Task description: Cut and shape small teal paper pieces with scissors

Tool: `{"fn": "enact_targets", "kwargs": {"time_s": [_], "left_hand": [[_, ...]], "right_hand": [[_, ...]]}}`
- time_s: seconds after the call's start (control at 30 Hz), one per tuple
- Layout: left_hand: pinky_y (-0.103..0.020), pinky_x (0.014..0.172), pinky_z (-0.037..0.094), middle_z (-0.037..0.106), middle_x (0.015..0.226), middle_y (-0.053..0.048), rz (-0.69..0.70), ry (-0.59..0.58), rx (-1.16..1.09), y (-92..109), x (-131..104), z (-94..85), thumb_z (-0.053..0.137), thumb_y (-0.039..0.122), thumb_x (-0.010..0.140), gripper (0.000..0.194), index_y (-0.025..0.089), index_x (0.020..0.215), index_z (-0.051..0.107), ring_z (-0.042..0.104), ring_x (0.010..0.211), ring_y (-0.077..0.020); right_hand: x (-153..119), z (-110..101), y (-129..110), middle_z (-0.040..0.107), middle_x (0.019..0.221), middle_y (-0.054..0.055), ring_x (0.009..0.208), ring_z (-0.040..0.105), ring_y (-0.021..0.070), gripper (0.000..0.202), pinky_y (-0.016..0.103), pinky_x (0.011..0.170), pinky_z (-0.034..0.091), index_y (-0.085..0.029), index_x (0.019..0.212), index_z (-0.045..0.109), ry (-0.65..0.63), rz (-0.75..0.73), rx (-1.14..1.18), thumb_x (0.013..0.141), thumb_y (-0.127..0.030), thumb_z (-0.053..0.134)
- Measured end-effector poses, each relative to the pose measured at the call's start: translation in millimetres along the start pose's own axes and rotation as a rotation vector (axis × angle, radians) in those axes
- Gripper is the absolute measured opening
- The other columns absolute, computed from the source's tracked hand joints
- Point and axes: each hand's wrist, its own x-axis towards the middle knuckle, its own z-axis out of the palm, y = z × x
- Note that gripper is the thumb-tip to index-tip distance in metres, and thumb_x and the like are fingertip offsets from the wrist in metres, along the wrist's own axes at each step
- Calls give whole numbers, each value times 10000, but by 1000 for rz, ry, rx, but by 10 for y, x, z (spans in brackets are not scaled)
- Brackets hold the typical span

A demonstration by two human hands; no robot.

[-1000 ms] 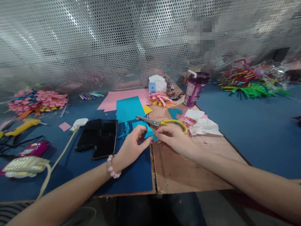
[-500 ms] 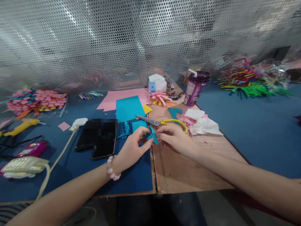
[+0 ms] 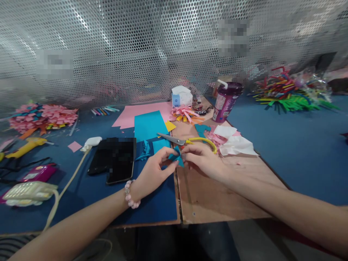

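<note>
A small folded piece of blue paper (image 3: 178, 158) is pinched between the fingers of my left hand (image 3: 158, 165), which wears a pink bead bracelet. My right hand (image 3: 203, 159) grips the right edge of the same paper; its fingertips partly hide it. Just beyond my hands lie scissors (image 3: 179, 141) with yellow handles, blades pointing left. Left of them are a stack of small blue paper squares (image 3: 160, 145) and a twisted blue paper piece (image 3: 146, 149). A larger blue sheet (image 3: 149, 124) lies behind.
Two dark phones (image 3: 119, 161) and a white plug (image 3: 92, 141) lie left, near a yellow glue gun (image 3: 28, 146) and a power strip (image 3: 29, 193). A purple cup (image 3: 227, 101) stands behind crumpled white paper (image 3: 236, 145). A perforated metal screen (image 3: 152, 47) rises behind the table.
The small blue paper has changed shape slightly between my fingers, its flaps now lying more spread. Both hands stay in nearly the same place.
</note>
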Motion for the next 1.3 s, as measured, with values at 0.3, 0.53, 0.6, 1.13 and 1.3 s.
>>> {"fn": "enact_targets", "kwargs": {"time_s": [0.3, 0.53, 0.6, 1.13, 1.3], "left_hand": [[-289, 760, 496, 652, 905, -35, -43, 77, 89, -25, -1, -10, 582, 249, 811, 186, 194, 989, 578, 626, 823, -171], [-286, 781, 498, 670, 928, -27, 40, 63, 216, 41, -31, 35, 557, 137, 779, 245, 209, 1009, 601, 637, 834, -169], [-288, 786, 500, 664, 924, -28, 33, 66, 220, 33, -33, 39, 555, 135, 783, 265, 209, 1034, 591, 637, 839, -168], [-340, 868, 502, 665, 1042, -78, -166, 5, -293, 45, 22, -17, 629, 207, 787, 413, 162, 1175, 495, 655, 889, -175], [-341, 885, 484, 688, 986, -70, -210, -59, -344, 16, 38, -22, 623, 200, 785, 292, 131, 1069, 616, 644, 869, -174]], "right_hand": [[-153, 139, -229, 449, 579, -30, 572, 428, 103, 328, 235, 523, 317, -177, 586, 454, 106, -108, -448, 835, -384, 508], [-155, 203, -206, 413, 578, -33, 564, 387, 105, 301, 249, 514, 268, -175, 603, 460, 63, -48, -409, 840, -358, 485], [-150, 185, -209, 391, 560, -42, 543, 370, 100, 246, 246, 508, 263, -175, 605, 460, 46, -32, -374, 824, -285, 476], [-92, 87, -247, 501, 553, -36, 516, 464, 96, 201, 232, 494, 318, -160, 701, 558, -9, -8, -500, 835, -267, 452], [-118, 81, -275, 506, 565, -39, 530, 465, 95, 182, 229, 499, 317, -157, 757, 603, 3, -22, -572, 822, -240, 454]]}}
